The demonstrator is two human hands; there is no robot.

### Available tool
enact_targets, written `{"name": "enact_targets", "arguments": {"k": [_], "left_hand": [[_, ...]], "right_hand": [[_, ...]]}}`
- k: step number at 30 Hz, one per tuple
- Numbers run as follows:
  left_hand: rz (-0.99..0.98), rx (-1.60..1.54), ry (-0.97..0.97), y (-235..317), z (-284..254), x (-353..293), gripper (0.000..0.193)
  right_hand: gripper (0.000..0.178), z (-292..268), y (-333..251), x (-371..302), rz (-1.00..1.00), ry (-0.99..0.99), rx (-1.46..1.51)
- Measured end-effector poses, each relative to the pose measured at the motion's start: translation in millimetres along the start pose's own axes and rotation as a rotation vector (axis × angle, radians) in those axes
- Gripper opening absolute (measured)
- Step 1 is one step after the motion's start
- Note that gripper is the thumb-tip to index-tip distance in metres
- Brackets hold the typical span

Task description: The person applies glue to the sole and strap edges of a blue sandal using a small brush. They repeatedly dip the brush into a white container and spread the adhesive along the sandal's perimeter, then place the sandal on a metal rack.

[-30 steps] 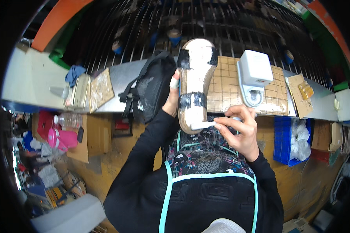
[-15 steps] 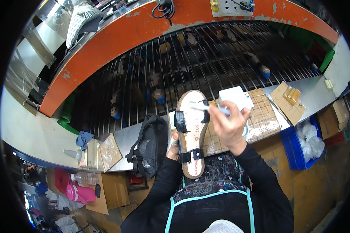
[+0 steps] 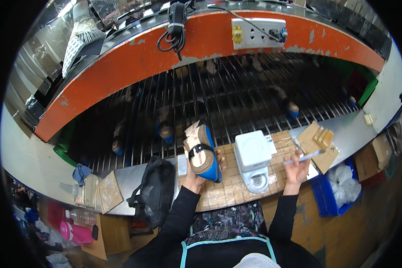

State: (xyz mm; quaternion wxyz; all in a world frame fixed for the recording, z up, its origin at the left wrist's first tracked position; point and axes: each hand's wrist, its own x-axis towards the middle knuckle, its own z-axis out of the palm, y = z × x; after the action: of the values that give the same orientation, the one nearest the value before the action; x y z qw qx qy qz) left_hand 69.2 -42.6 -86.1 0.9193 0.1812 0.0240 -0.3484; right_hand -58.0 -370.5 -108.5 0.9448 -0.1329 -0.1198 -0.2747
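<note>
My left hand point(image 3: 191, 179) grips a sandal point(image 3: 202, 156) on a blue last, raised over the near edge of the machine. The sandal is tilted, its pale sole face with brown cork edge turned up and a black strap across it. Off to the right, my right hand point(image 3: 297, 169) has its fingers closed on a slim whitish brush point(image 3: 311, 156), whose far end points at the cardboard with yellow blocks point(image 3: 322, 136). Between the hands stands a white dispenser point(image 3: 253, 147) with a round dish at its front.
Beyond the ledge, a rack of metal rods point(image 3: 236, 98) carries several shoes on blue lasts under an orange frame point(image 3: 134, 58). A black bag point(image 3: 158, 192) lies left of my left arm. A blue crate point(image 3: 324, 196) with plastic bags stands at the right.
The brush has left the sandal and moved right with my right hand. My left hand has tilted the sandal up and lifted it away, showing the blue last. My view has shifted upward.
</note>
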Motion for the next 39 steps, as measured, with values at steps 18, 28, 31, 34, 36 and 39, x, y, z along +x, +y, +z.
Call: {"name": "enact_targets", "arguments": {"k": [18, 28, 31, 34, 36, 39], "left_hand": [[-0.175, -0.269, 0.462, -3.1, -10.7, 184.8, 0.074], [-0.029, -0.332, 0.427, -9.0, -26.4, 227.0, 0.06], [-0.099, -0.439, 0.472, -13.6, -1.0, 202.0, 0.072], [-0.068, -0.376, 0.359, -14.7, 17.0, 160.2, 0.08], [-0.007, -0.222, 0.197, -17.0, 15.4, 127.9, 0.08], [-0.082, -0.216, -0.047, -16.1, -1.8, 87.3, 0.071]], "right_hand": [[0.015, -31.1, 3.3, -4.0, 0.051, 0.205, -0.047], [0.017, -27.6, 3.5, -4.9, 0.049, 0.243, -0.053], [0.019, -28.1, 2.4, -3.5, 0.071, 0.224, -0.071], [0.026, -29.0, 2.9, -5.2, 0.117, 0.284, -0.102], [0.038, -27.2, 2.7, -1.9, 0.148, 0.291, -0.17], [0.042, -17.9, -0.4, 16.1, 0.354, 0.146, -0.115]]}}
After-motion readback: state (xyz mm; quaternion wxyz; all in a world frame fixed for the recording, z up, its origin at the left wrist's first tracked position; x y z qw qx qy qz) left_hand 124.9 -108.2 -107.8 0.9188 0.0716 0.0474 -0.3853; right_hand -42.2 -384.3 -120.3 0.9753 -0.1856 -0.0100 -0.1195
